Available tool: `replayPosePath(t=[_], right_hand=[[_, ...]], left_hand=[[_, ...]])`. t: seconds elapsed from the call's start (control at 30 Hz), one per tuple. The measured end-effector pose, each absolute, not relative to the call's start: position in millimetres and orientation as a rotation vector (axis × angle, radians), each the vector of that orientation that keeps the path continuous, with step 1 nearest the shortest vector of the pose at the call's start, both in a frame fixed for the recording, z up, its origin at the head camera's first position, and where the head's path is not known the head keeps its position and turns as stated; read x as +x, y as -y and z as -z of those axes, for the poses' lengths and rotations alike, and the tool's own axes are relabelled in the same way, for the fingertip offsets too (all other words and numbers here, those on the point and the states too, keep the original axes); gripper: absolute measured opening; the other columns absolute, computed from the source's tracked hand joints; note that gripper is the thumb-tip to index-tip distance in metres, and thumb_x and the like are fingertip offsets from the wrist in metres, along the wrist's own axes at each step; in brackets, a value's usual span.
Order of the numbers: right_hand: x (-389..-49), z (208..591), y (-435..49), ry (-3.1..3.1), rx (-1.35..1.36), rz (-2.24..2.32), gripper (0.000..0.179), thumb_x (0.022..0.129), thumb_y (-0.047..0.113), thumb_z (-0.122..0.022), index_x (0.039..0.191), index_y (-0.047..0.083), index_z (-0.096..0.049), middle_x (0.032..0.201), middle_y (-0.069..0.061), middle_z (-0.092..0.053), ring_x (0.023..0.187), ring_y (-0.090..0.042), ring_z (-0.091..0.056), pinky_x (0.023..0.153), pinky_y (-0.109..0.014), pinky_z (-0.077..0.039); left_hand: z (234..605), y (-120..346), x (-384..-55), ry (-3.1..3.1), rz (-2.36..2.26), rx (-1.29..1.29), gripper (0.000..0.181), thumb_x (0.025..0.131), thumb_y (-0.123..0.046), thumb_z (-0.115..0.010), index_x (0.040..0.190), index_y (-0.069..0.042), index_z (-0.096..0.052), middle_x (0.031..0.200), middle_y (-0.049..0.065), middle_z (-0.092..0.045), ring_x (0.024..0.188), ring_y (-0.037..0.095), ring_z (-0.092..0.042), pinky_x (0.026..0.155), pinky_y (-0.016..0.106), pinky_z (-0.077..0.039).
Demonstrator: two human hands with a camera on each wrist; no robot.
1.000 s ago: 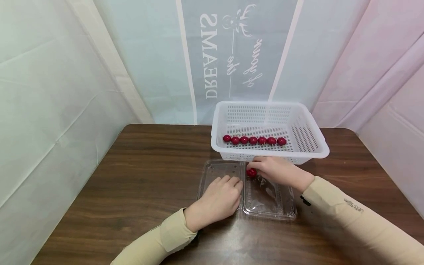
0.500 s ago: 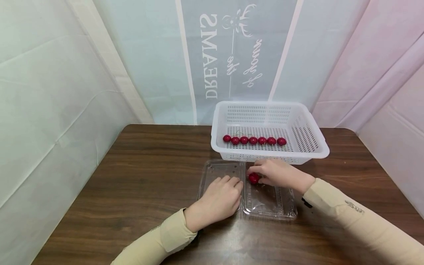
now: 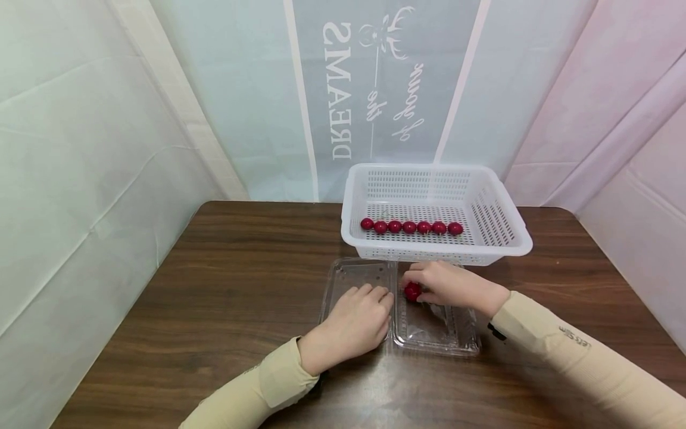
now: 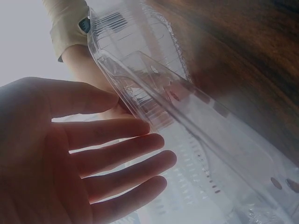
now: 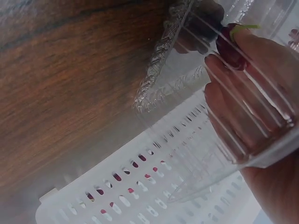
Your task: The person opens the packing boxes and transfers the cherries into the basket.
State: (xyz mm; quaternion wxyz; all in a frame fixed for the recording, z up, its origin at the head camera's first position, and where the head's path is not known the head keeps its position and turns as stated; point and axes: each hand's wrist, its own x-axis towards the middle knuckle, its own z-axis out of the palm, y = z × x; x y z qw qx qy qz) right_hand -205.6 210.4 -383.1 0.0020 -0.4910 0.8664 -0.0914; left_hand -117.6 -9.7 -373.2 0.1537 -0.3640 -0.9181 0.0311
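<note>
My right hand [image 3: 447,288] pinches a round, dark red fruit [image 3: 412,291] over the right half of an opened clear plastic clamshell box [image 3: 429,342]. A short green stem shows on that fruit in the right wrist view, where the fingers are seen through the box's clear wall. On the box's left half [image 3: 354,274], near the fold, rests my left hand [image 3: 351,322]. Its fingers [image 4: 126,151] are nearly straight and spread in the left wrist view, beside the clear plastic rim, and hold nothing.
Behind the box stands a white slotted plastic basket [image 3: 514,238]. Several red fruits [image 3: 409,227] lie in a row on its floor. All stands on a dark wooden table [image 3: 241,268], with a printed cloth [image 3: 375,89] hanging behind its far edge.
My right hand has shifted a little toward me and to the right within the box, carrying the red fruit. The left hand and the basket have stayed put.
</note>
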Motion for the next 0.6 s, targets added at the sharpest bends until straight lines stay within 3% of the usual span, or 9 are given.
replayPosePath(t=[0.6], right_hand=[[-205.2,382.7,-211.3,-2.709,-1.526,0.311,0.03,0.07,0.009,-0.081,0.093,0.012,-0.063,0.089,0.001,-0.066,0.081,-0.013,-0.066,0.071,-0.025,-0.054]], left_hand=[[373.1,9.2,-117.1,2.62,-0.081,-1.025,0.026,0.085,-0.025,-0.059,0.105,-0.011,-0.067,0.103,-0.001,-0.066,0.084,0.016,-0.06,0.063,0.027,-0.047]])
